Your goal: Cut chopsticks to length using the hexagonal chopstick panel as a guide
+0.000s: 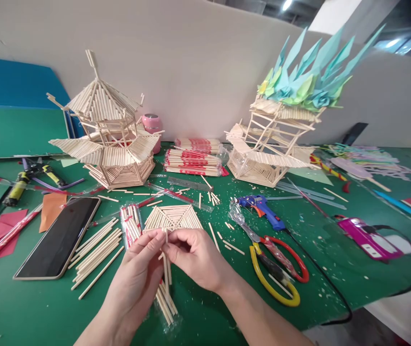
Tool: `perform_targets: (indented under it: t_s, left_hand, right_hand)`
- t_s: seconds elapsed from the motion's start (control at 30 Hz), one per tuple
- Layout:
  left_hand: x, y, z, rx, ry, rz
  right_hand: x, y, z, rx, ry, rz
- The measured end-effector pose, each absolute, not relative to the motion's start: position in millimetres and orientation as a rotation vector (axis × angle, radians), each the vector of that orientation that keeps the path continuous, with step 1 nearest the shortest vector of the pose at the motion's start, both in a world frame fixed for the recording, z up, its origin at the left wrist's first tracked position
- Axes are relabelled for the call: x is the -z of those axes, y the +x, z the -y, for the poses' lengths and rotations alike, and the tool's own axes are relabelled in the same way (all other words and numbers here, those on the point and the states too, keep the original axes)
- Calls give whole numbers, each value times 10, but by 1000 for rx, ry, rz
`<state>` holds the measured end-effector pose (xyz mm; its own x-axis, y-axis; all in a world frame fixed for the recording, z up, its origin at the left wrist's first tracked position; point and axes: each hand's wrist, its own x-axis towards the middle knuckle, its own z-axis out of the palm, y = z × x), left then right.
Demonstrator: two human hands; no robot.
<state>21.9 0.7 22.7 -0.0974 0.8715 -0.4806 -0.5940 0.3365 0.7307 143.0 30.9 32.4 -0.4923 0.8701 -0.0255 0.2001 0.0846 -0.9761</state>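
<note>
My left hand and my right hand meet at the middle of the table, fingers closed in a pinch. Between their fingertips are thin wooden sticks, hanging downward; how they join at the top is partly hidden by my fingers. Just beyond my fingers lies a flat fan-shaped panel of wooden sticks, its near part covered by my hands. An opened plastic packet of sticks runs beneath my left hand. To its left, loose wooden sticks lie in a bunch.
Two stick-built pavilions stand at the back, the right one topped with blue paper leaves. Stick packets lie between. On the right are scissors, a blue glue gun and its cord; on the left, a phone and pliers.
</note>
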Motion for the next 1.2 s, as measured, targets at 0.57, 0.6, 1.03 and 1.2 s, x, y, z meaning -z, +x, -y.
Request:
perform_targets:
  t_s: [0.57, 0.6, 1.03, 1.2]
  left_hand:
    - [-305, 14, 3, -877, 1673, -1557]
    - [-309, 36, -11, -977, 1496, -1539]
    - [-90, 562, -171, -933, 1162, -1116]
    - [-21, 579, -224, -876, 1070, -997]
  right_hand:
    - [-596, 1794, -272, -396, -1105, 2158]
    - [-579, 1820, -284, -490, -1139, 2024]
    - [-106, 1854, -550, -1362, -1029, 1409]
    - [-64, 1871, -505, -1581, -912, 1482]
